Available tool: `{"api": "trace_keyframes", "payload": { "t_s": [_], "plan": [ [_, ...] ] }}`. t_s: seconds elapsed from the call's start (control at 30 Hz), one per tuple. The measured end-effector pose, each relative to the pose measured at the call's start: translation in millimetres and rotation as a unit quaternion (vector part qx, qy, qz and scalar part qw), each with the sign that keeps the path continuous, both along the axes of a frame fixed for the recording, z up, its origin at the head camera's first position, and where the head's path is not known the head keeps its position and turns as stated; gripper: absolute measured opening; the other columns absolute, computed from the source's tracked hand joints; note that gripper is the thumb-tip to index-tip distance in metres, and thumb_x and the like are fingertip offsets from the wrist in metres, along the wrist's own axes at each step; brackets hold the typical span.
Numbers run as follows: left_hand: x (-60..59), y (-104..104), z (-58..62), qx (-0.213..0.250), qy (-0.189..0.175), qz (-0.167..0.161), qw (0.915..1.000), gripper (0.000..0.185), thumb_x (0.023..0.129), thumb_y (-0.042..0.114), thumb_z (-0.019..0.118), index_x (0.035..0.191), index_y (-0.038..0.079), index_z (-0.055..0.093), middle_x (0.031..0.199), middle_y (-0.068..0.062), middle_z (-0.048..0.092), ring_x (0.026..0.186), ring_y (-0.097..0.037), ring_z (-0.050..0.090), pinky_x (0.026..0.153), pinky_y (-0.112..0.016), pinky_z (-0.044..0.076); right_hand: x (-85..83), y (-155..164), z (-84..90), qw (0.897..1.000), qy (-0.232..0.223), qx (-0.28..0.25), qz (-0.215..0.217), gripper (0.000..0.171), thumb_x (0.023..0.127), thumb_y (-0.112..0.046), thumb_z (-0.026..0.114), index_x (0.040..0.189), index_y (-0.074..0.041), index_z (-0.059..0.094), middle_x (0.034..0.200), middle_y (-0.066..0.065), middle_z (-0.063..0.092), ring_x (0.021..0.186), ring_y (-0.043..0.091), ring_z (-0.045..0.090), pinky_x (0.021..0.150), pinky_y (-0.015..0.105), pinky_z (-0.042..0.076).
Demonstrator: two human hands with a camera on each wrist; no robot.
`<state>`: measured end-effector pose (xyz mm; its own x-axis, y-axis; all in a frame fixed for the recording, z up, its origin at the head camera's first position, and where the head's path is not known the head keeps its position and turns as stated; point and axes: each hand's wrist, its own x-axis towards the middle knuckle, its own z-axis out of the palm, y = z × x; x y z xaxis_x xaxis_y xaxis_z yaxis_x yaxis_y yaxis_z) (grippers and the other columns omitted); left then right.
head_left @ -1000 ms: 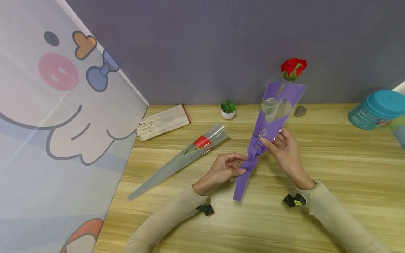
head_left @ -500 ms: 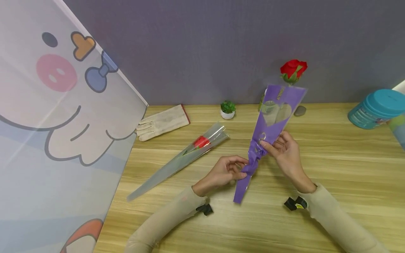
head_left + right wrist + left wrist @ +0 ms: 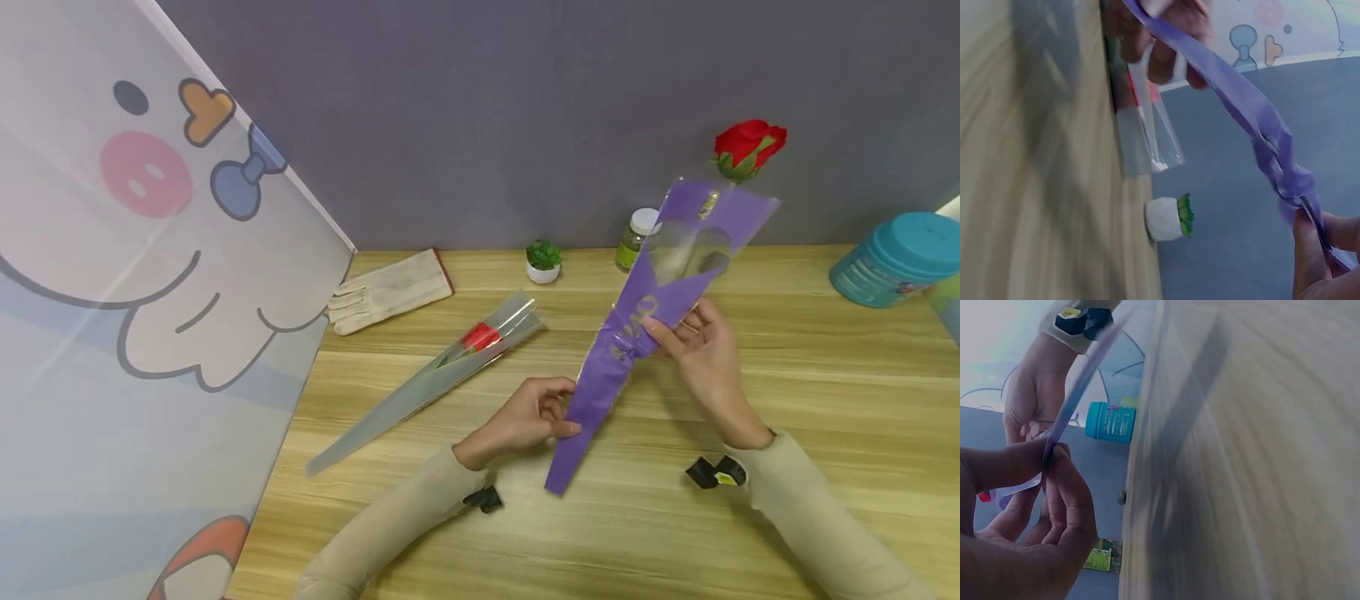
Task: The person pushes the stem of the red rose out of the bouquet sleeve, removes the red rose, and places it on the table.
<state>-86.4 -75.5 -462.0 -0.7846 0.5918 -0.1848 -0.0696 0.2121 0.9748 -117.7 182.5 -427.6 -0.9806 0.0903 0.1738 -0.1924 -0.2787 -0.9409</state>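
A purple flower sleeve point(image 3: 597, 379) with a clear heart-shaped window is held slanting above the table. From its wide upper end a red rose point(image 3: 750, 148) sticks out, its stem mostly hidden inside. My left hand point(image 3: 531, 414) pinches the narrow lower part between thumb and fingers, as the left wrist view also shows. Farther up, my right hand point(image 3: 701, 354) pinches the sleeve's edge below the window, beside a crumpled patch. In the right wrist view the sleeve point(image 3: 1235, 94) looks creased near the right thumb.
Left of the hands, a second red rose point(image 3: 480, 337) lies in a clear sleeve point(image 3: 390, 417). Along the back stand a work glove point(image 3: 393, 290), a small potted plant point(image 3: 543, 262), a white-lidded jar point(image 3: 643, 223) and, at right, a teal tub point(image 3: 892, 262).
The right hand has moved up and right with the rose and the sleeve's upper end. The sleeve's lower part, earlier bunched and twisted, is now straighter and flatter; the left hand sits slightly lower.
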Motion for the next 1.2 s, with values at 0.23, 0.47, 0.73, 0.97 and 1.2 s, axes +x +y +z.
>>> {"api": "trace_keyframes", "payload": {
  "t_s": [0.23,0.47,0.73,0.97,1.2],
  "plan": [
    [-3.0,-2.9,-1.5,-0.001,0.013,-0.032,0.9994,0.034,0.087,-0.009,0.076,0.118,-0.004,0.065,0.081,0.000,0.063,0.065,-0.001,0.058,0.059,-0.017,0.047,0.4,9.1,7.1,1.000,-0.002,-0.013,-0.009,0.038,0.091,0.015,0.069,0.122,-0.006,0.062,0.104,-0.002,0.080,0.088,0.006,0.077,0.072,0.020,0.061],
    [-7.0,-8.8,-0.6,-0.003,0.014,-0.062,0.9980,0.036,0.089,-0.009,0.073,0.123,-0.001,0.065,0.078,0.002,0.060,0.061,-0.003,0.053,0.058,-0.019,0.045,1.8,12.1,9.1,1.000,-0.004,-0.001,-0.007,0.037,0.091,0.013,0.070,0.123,-0.006,0.064,0.104,-0.003,0.080,0.087,0.006,0.078,0.070,0.021,0.061],
    [-10.7,-10.9,1.6,-0.014,0.015,-0.052,0.9984,0.038,0.088,-0.008,0.075,0.124,-0.001,0.065,0.088,0.000,0.065,0.067,-0.005,0.058,0.061,-0.020,0.049,1.7,11.8,11.8,1.000,-0.003,0.008,-0.011,0.038,0.091,0.011,0.072,0.124,-0.005,0.065,0.107,-0.003,0.081,0.089,0.006,0.078,0.070,0.019,0.061],
    [-13.5,-4.6,3.4,0.000,0.011,-0.023,0.9997,0.034,0.091,-0.003,0.074,0.124,-0.001,0.067,0.104,-0.015,0.071,0.077,-0.003,0.064,0.066,-0.018,0.051,2.3,10.3,10.6,1.000,0.008,0.004,-0.011,0.036,0.091,0.012,0.071,0.123,-0.004,0.065,0.105,-0.002,0.081,0.086,0.007,0.078,0.066,0.020,0.061],
    [-15.6,5.6,5.4,0.033,0.004,0.001,0.9994,0.033,0.092,0.000,0.075,0.123,-0.003,0.067,0.101,-0.009,0.072,0.079,-0.003,0.067,0.070,-0.018,0.052,4.8,10.0,10.4,1.000,0.002,0.019,-0.010,0.037,0.091,0.011,0.072,0.123,-0.006,0.064,0.105,-0.004,0.081,0.088,0.006,0.077,0.070,0.019,0.061]
  ]
}}
